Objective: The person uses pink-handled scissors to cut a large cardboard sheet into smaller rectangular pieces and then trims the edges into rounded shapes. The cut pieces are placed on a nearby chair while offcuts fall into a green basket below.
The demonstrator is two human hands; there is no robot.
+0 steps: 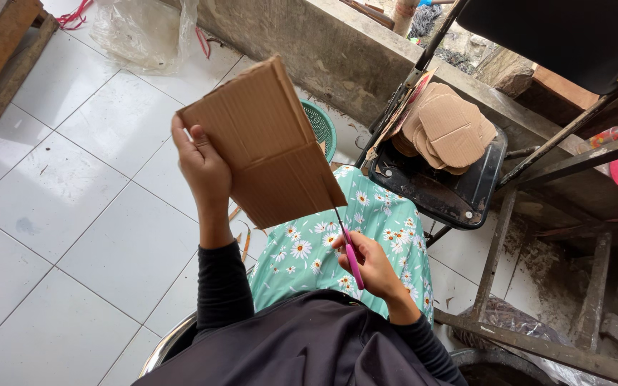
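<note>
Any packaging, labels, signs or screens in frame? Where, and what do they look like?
No labels, signs or screens.
Cardboard sheet: plain brown, creased, held up by left hand; scissors in right hand at its lower edge.
Cardboard cutouts: brown stack on black chair seat, right.
Plastic bag: clear, crumpled, floor, top left.

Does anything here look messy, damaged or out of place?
Yes: thin cardboard strips lie scattered on the white tiled floor below the cardboard sheet. The black chair seat holding the cut cardboard pieces looks worn and scuffed.
</note>
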